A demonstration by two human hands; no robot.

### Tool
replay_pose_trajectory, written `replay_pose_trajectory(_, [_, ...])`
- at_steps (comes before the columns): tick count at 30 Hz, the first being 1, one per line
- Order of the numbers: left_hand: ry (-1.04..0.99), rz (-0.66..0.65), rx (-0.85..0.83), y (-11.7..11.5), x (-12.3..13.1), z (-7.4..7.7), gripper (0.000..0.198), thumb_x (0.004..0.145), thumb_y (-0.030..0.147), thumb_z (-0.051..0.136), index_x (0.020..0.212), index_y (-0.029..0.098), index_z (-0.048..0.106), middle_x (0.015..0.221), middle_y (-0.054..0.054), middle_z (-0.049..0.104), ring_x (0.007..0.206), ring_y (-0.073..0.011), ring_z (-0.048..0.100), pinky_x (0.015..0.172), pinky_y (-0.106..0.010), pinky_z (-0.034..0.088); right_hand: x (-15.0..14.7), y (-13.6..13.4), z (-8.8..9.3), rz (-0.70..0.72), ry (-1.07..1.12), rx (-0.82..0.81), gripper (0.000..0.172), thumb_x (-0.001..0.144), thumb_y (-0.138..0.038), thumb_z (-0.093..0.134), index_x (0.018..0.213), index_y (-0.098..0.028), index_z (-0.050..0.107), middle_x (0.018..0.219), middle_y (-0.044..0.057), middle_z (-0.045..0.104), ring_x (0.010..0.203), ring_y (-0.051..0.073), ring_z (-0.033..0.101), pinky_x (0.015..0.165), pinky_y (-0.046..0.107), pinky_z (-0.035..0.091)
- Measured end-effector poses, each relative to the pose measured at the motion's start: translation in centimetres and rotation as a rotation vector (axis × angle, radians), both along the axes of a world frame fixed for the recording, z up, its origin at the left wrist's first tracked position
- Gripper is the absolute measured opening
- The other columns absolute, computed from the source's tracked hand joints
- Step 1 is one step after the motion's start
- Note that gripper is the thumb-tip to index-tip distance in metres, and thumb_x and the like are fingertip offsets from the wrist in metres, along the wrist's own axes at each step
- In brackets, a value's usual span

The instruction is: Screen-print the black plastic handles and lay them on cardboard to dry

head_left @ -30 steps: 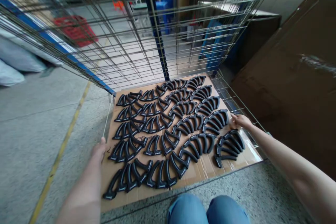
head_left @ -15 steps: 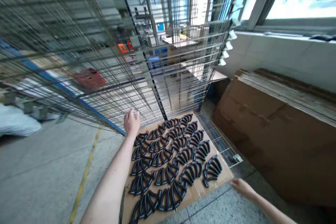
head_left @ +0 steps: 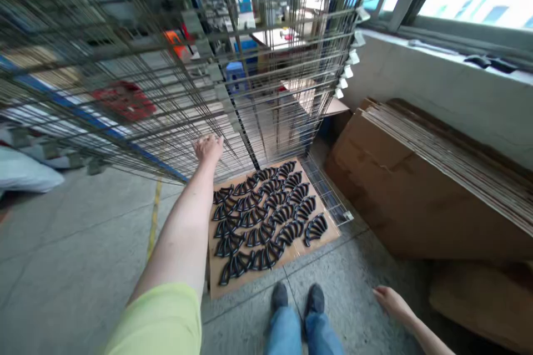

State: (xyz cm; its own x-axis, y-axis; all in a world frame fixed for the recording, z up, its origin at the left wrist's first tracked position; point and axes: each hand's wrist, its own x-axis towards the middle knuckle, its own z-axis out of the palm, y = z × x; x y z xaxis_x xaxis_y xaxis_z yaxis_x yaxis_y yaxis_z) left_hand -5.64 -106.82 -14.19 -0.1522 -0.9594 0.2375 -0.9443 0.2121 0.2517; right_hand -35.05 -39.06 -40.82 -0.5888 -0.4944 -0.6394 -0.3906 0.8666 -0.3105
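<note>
Glossy plastic-looking parts (head_left: 254,216), matt cardboard sheet (head_left: 331,232), metal wire rack (head_left: 183,123), concrete-like floor (head_left: 245,321)

Sleeve (head_left: 160,321): left, short, pale lime-yellow, plain fabric
Hem (head_left: 175,287): curved edge round the arm
Left arm (head_left: 187,222): bare below sleeve
Left hand (head_left: 209,150): bare, finger detail blurred
Right arm (head_left: 425,333): bare forearm, cut by frame edge
Right hand (head_left: 392,302): bare
Jeans (head_left: 285,331): both legs, mid-blue
Shoes (head_left: 280,295): pair, dark grey to black, rounded toes

Wire shelving (head_left: 215,72) ahead, open floor (head_left: 345,280) rightward
</note>
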Motion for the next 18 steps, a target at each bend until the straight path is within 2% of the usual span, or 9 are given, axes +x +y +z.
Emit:
replay_pose_trajectory(2, [0.033,-0.019,-0.061,0.2,0.2,-0.4,0.057,0.093,0.043,0.04,0.136,0.009,0.055,0.136,-0.023,0.058,0.137,-0.0357,0.041,0.116,-0.054,0.025,0.9,0.7,0.2,-0.02,-0.152,0.042,0.027,0.078,-0.038,0.051,0.056,-0.021,0.049,0.052,0.001,0.051,0.052,0.016,0.057,0.049,0.025,0.043])
replay_pose_trajectory(5, [0.091,-0.076,-0.166,-0.2,0.2,-0.3,0.06,0.093,0.04,0.041,0.143,0.008,0.047,0.154,-0.02,0.041,0.144,-0.0329,0.031,0.119,-0.05,0.021,2.4,1.1,0.0,-0.041,-0.254,0.065,0.025,0.079,-0.037,0.049,0.06,-0.021,0.048,0.057,0.002,0.052,0.056,0.016,0.057,0.05,0.024,0.041])
replay_pose_trajectory(7, [0.085,-0.087,-0.102,-0.8,0.1,0.1,0.061,0.093,0.039,0.043,0.144,0.006,0.046,0.158,-0.022,0.034,0.146,-0.0348,0.027,0.119,-0.053,0.018,3.3,1.0,-0.2,-0.037,-0.26,0.057,0.024,0.078,-0.037,0.05,0.06,-0.021,0.049,0.059,0.003,0.055,0.057,0.017,0.058,0.051,0.025,0.042])
replay_pose_trajectory(10, [0.047,-0.072,0.011,-1.8,-0.3,0.8,0.061,0.091,0.038,0.047,0.141,0.004,0.048,0.158,-0.023,0.033,0.145,-0.0389,0.026,0.118,-0.056,0.018,4.3,0.5,-0.3,-0.042,-0.251,0.03,0.025,0.077,-0.04,0.052,0.059,-0.022,0.049,0.061,0.004,0.057,0.059,0.019,0.06,0.05,0.026,0.042])
replay_pose_trajectory(12, [0.031,-0.055,-0.006,-2.2,-0.6,1.2,0.06,0.089,0.037,0.05,0.138,0.003,0.05,0.155,-0.025,0.037,0.144,-0.0393,0.029,0.117,-0.056,0.02,4.8,-0.2,-0.2,-0.039,-0.234,0.006,0.026,0.076,-0.04,0.053,0.057,-0.022,0.047,0.06,0.005,0.057,0.061,0.021,0.062,0.049,0.026,0.042])
replay_pose_trajectory(15, [0.022,-0.018,-0.06,-1.9,-0.8,1.7,0.06,0.088,0.038,0.053,0.136,0.002,0.05,0.139,-0.027,0.053,0.134,-0.0376,0.042,0.113,-0.053,0.027,5.4,-1.4,0.7,-0.022,-0.225,-0.014,0.029,0.076,-0.04,0.055,0.056,-0.022,0.045,0.058,0.004,0.054,0.061,0.02,0.062,0.052,0.026,0.043])
replay_pose_trajectory(18, [-0.031,-0.058,-0.05,0.1,0.0,0.8,0.052,0.092,0.041,0.048,0.132,0.008,0.056,0.125,-0.023,0.063,0.122,-0.0354,0.053,0.107,-0.049,0.035,6.1,-2.4,2.1,0.004,-0.223,0.032,0.03,0.08,-0.041,0.058,0.059,-0.021,0.05,0.059,0.002,0.056,0.06,0.018,0.062,0.054,0.024,0.042])
